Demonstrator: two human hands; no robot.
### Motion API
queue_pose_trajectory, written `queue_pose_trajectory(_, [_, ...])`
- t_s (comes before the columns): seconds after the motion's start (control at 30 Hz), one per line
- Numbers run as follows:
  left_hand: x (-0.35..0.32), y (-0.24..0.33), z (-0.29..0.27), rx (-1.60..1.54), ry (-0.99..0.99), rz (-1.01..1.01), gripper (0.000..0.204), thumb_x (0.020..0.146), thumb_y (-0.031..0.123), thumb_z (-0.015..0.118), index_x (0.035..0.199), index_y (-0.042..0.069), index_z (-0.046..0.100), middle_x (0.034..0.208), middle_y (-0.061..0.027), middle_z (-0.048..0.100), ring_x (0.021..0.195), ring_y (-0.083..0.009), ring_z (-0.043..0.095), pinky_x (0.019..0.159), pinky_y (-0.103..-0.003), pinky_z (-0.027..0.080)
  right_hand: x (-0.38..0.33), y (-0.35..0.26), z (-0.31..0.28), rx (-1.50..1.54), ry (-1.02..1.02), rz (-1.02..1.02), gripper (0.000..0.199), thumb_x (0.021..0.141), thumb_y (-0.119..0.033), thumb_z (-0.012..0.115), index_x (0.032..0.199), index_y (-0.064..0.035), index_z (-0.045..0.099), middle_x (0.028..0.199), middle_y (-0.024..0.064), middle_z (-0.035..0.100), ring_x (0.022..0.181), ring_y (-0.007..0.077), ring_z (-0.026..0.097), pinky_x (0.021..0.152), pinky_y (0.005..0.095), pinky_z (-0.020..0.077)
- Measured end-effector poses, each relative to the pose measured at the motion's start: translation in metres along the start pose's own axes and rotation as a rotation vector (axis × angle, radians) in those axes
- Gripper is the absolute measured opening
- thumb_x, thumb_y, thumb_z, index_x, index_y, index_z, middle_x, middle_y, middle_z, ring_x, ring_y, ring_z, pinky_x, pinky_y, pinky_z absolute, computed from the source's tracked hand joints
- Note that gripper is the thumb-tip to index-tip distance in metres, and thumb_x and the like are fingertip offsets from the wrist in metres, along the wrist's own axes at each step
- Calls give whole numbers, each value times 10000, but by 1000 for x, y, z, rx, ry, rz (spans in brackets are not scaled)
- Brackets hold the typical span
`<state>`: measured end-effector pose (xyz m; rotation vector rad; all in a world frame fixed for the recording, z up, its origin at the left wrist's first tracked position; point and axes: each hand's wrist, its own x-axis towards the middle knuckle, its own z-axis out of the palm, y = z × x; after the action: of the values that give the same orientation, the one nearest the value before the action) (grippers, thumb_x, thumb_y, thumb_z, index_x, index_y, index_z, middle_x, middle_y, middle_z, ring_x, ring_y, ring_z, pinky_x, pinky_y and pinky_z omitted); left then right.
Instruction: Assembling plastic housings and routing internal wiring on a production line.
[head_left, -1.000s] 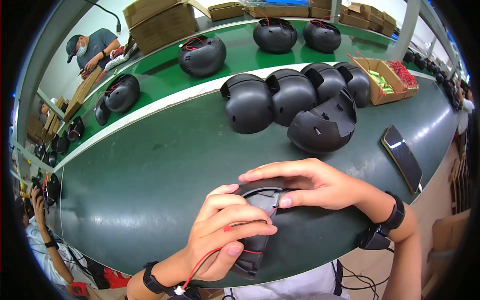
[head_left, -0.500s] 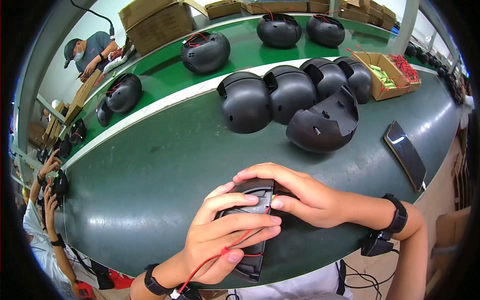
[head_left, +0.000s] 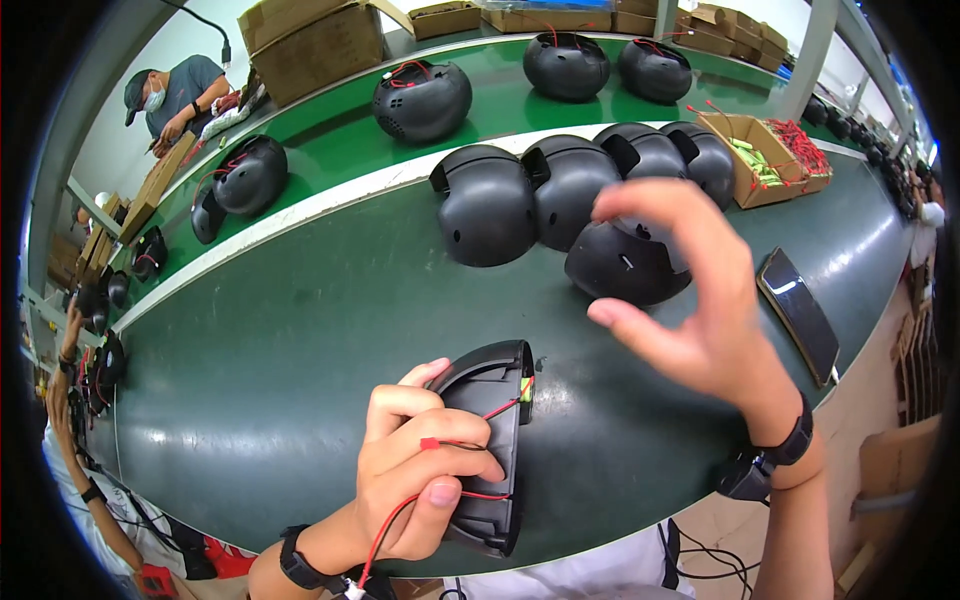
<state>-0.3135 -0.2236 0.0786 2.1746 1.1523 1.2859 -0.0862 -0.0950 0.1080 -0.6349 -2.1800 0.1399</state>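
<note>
The right hand has lifted off, fingers spread; the left hand still grips the curved matte-black plastic shell and thin red wire.

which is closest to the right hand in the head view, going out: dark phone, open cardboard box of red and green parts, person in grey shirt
From the right hand:
1. dark phone, just to its right on the table.
2. open cardboard box of red and green parts, beyond, upper right.
3. person in grey shirt, far upper left.
</note>
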Motion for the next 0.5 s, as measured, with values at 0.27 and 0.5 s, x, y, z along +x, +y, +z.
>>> queue_pose_trajectory(0.27, [-1, 1, 2, -2, 41, 12, 258, 898, 165, 456, 762, 49, 642, 853, -66, 629, 858, -233, 459, 1020, -522, 346, -2, 12, 10, -153, -159, -131, 361, 624, -176, 799, 869, -61, 560, 868, 65, 581, 910, 246, 577, 949, 420, 391])
queue_pose_trajectory(0.5, [1, 1, 8, 23, 21, 82, 195, 881, 134, 486, 773, 53, 626, 869, -65, 615, 863, -249, 461, 1010, -535, 355, -6, 16, 11, 119, -132, -300, 343, 644, -151, 766, 559, -101, 437, 573, 27, 462, 628, 238, 526, 703, 355, 454])
